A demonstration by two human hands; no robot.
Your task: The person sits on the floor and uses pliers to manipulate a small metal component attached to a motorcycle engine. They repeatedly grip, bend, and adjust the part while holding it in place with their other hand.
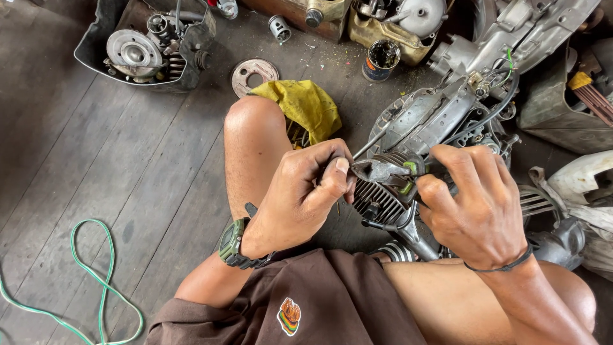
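The right hand (479, 211) is pinching pliers (383, 174) at the engine (383, 198), the left hand (300, 198), at nine o'clock, gripping a thin rod (370, 145).

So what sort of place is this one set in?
Most likely an informal engine or motorbike repair workshop. The person sits on a worn plank floor, working pliers on a finned engine cylinder, with a tub of engine parts and a grimy can nearby.
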